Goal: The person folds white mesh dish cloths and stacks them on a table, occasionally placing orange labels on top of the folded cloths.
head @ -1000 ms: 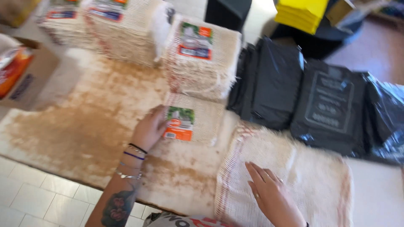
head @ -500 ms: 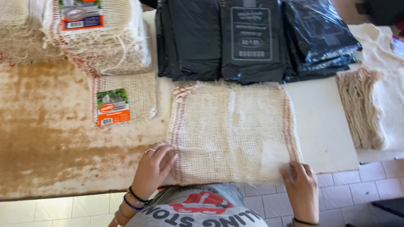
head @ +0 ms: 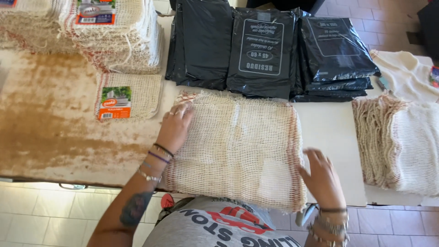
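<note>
A cream open-weave cloth (head: 238, 146) with reddish edges lies folded flat on the table in front of me. My left hand (head: 174, 127) rests palm down on its left edge, fingers spread. My right hand (head: 322, 176) lies flat at the cloth's lower right corner, fingers apart. Neither hand grips anything. To the left lies a small folded cloth with a green and orange label (head: 127, 96).
Stacks of labelled woven cloths (head: 109, 36) stand at the back left. Packs of black plastic bags (head: 265, 50) line the back. A pile of loose cream cloths (head: 398, 142) sits on the right. The table's left surface (head: 45, 132) is stained brown.
My left hand has slid up along the cloth's left edge. The right hand has moved slightly up at the lower right corner. The view has steadied over the cloth.
</note>
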